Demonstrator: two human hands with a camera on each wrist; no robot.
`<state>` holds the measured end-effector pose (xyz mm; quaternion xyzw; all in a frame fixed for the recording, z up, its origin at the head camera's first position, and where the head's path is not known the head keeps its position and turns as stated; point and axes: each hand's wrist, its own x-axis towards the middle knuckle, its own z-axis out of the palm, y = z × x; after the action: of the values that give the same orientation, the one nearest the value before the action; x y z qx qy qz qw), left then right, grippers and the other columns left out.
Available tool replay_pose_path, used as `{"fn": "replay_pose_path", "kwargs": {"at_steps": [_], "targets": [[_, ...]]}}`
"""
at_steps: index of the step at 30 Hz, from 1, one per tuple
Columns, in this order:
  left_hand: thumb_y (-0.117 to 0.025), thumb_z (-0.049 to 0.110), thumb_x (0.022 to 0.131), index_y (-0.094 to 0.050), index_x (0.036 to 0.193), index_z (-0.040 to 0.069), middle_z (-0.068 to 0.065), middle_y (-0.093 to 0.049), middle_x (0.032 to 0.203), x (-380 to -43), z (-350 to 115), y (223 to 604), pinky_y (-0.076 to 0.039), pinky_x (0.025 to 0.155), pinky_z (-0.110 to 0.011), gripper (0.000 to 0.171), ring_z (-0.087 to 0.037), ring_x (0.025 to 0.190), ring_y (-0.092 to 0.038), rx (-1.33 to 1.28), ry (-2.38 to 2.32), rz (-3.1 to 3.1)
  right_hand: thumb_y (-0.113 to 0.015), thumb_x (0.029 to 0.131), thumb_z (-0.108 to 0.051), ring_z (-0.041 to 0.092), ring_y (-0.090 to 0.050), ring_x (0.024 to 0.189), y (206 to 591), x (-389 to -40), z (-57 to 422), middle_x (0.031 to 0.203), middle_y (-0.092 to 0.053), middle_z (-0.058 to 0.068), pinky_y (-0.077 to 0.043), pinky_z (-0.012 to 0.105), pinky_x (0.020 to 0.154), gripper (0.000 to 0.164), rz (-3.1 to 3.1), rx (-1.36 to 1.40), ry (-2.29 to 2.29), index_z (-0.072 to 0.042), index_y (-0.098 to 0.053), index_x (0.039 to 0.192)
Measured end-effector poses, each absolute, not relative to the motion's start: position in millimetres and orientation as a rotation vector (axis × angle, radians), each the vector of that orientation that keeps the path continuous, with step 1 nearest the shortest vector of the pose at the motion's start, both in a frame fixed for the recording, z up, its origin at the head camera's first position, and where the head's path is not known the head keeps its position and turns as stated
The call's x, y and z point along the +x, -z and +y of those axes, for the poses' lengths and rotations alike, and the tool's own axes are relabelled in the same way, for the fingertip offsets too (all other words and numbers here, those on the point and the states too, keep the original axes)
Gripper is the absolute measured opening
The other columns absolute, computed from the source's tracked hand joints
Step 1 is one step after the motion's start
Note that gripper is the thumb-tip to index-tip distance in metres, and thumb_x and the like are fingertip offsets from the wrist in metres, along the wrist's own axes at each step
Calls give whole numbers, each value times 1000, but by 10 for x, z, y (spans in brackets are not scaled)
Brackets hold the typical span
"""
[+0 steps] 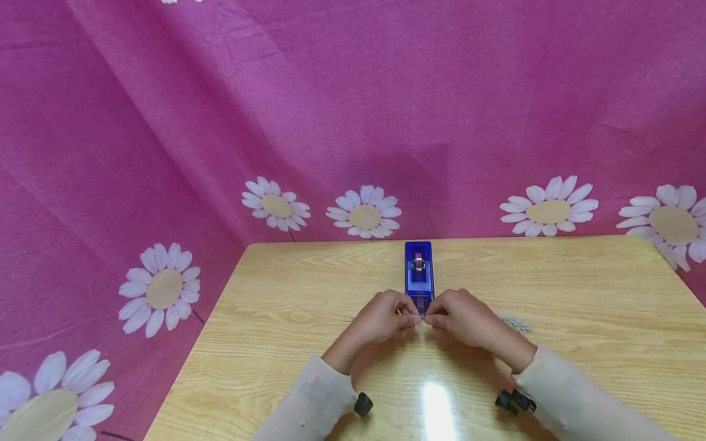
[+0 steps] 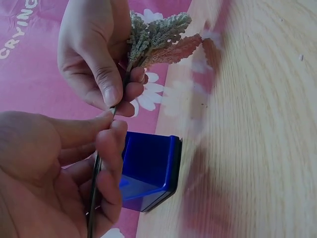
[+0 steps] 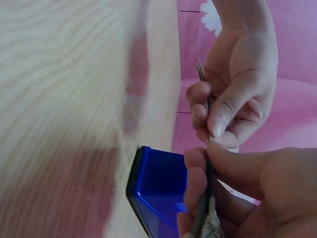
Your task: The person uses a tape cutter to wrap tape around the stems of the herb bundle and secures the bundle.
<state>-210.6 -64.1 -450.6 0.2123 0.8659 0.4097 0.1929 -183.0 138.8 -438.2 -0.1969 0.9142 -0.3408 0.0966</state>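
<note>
A small bunch of sprigs with crinkled grey-green heads (image 2: pixel 161 32) and a pink one (image 2: pixel 174 52) runs across both hands on thin dark stems (image 2: pixel 94 181). My left hand (image 1: pixel 382 317) grips the stems towards their bare ends. Beside it, my right hand (image 1: pixel 462 315) pinches them nearer the heads, its thumb lying along the stems. The fingertips of both hands almost meet, and a small pale patch shows on the stems there. Just beyond the fingertips stands a blue tape dispenser (image 1: pixel 411 263), its near end partly hidden by the fingers in the head view.
The wood-grain table (image 1: pixel 298 275) ends at a pink cloth (image 1: pixel 353 110) with large white daisies, hanging behind and at the left. A tiny white speck (image 2: pixel 300 57) lies on the tabletop. Dark straps (image 1: pixel 515 402) sit at the wrists.
</note>
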Motion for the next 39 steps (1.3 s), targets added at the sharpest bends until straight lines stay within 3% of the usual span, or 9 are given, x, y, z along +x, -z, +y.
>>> {"fn": "replay_pose_path", "kwargs": {"at_steps": [5, 9, 17, 24, 27, 31, 34, 39], "targets": [[-64, 19, 104, -78, 93, 3, -8, -74, 83, -2128, -655, 4518, -37, 55, -22, 24, -8, 63, -49, 607, -1132, 2386, -73, 95, -11, 8, -57, 67, 4399, -1775, 1361, 79, -72, -5, -50, 31, 63, 9, 2795, -548, 985, -10, -81, 91], [-62, 19, 105, -78, 91, 2, -6, -73, 78, -2124, -645, 4518, -33, 54, -22, 28, -8, 61, -44, 608, -1095, 2394, -74, 95, -12, 8, -56, 66, 4393, -1747, 1342, 80, -72, -4, -49, 32, 62, 8, 2847, -560, 953, -11, -80, 90], [-65, 17, 102, -78, 88, 4, -3, -69, 74, -2100, -601, 4523, -34, 52, -22, 23, -9, 61, -47, 570, -1045, 2479, -71, 98, -11, 11, -53, 63, 4293, -1799, 1369, 73, -67, -3, -47, 32, 60, 13, 2797, -595, 845, -11, -79, 87], [-69, 17, 100, -80, 90, 5, -5, -71, 78, -2107, -591, 4541, -40, 57, -23, 19, -8, 66, -52, 551, -1063, 2507, -71, 97, -11, 11, -57, 65, 4273, -1927, 1452, 76, -71, -5, -53, 39, 72, 16, 2690, -644, 855, -13, -80, 86], [-70, 17, 99, -80, 89, 6, -3, -72, 77, -2107, -589, 4554, -41, 59, -22, 17, -8, 66, -53, 557, -1067, 2530, -67, 100, -11, 14, -62, 71, 4310, -1954, 1484, 81, -73, -1, -53, 34, 66, 17, 2600, -663, 912, -10, -80, 89], [-72, 17, 98, -79, 86, 9, 0, -71, 75, -2096, -582, 4586, -42, 58, -23, 16, -7, 64, -54, 543, -1066, 2563, -62, 103, -13, 11, -56, 66, 4380, -1954, 1503, 74, -67, -1, -46, 29, 60, 22, 2543, -689, 929, -8, -78, 90], [-72, 18, 98, -78, 85, 10, 1, -71, 74, -2086, -574, 4597, -41, 54, -23, 16, -8, 62, -54, 521, -1069, 2571, -62, 103, -13, 10, -46, 60, 4406, -1935, 1488, 68, -60, 0, -41, 28, 57, 22, 2594, -675, 904, -9, -76, 86], [-72, 18, 98, -79, 88, 9, 3, -70, 76, -2094, -581, 4579, -43, 55, -24, 15, -8, 63, -56, 528, -1077, 2544, -67, 100, -13, 11, -50, 63, 4386, -1851, 1433, 71, -63, -2, -44, 32, 61, 17, 2753, -632, 819, -11, -77, 86]]}}
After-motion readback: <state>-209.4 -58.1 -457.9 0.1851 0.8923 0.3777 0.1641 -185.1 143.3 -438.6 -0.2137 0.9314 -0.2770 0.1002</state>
